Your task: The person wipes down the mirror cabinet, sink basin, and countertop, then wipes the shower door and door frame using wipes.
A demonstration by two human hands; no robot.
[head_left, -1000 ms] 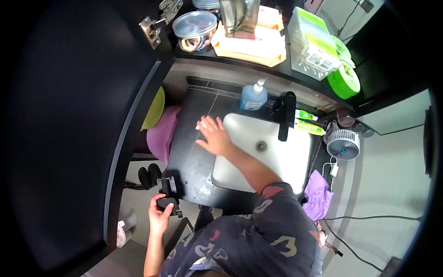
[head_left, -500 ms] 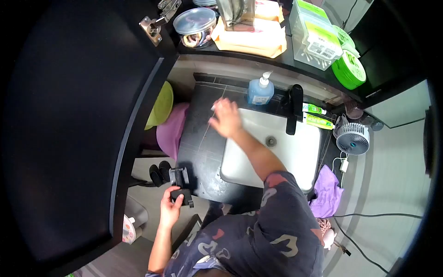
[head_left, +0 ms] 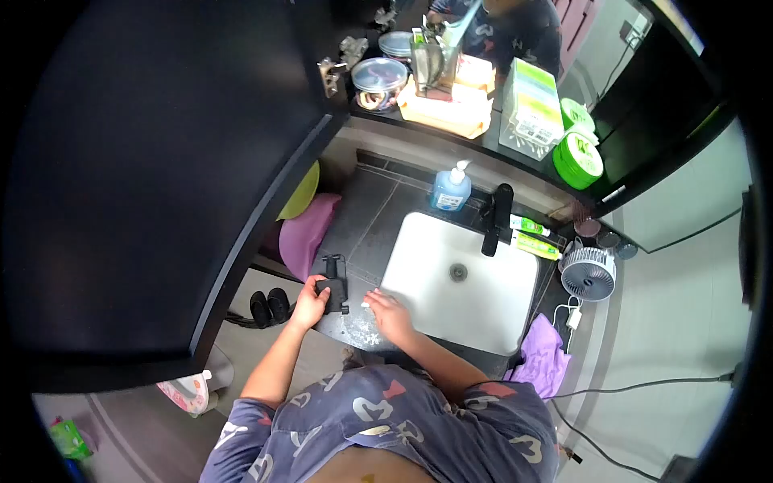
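Note:
My left hand (head_left: 311, 303) is closed round a black bracket (head_left: 331, 293) that looks like a phone holder, over the left end of the dark counter (head_left: 372, 217). To its right, my right hand (head_left: 390, 317) is low over the front of the counter, beside the white sink (head_left: 435, 310). Its fingers are bent together, and a small white piece (head_left: 366, 304) shows at the tips; what it is I cannot make out. Water drops or pale marks lie on the counter near this hand.
Behind the sink stand a blue soap bottle (head_left: 451, 190), a black faucet (head_left: 499, 217) and toothpaste tubes (head_left: 535, 245). A small fan (head_left: 589, 272) and a purple cloth (head_left: 541, 354) are at the right. An open black cabinet door (head_left: 161, 177) fills the left side.
My right hand has come back from the rear of the counter to its front edge, nearer my left hand. The bracket in my left hand has moved up and right, over the counter.

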